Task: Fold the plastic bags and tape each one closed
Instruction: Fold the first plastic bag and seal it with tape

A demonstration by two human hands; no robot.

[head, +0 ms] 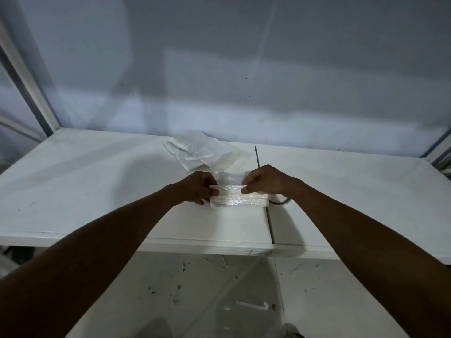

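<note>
Both hands (195, 186) (264, 179) pinch folded bag (239, 200); loose bags (197, 152) beyond.

A clear plastic bag (238, 197), folded into a narrow crinkled strip, lay flat across my white bench (97, 191), its upper fold pinched at each end between my fingers. Behind it, nearer the wall, a loose heap of more clear bags (200, 152) rested, overlapping and wrinkled.
</note>
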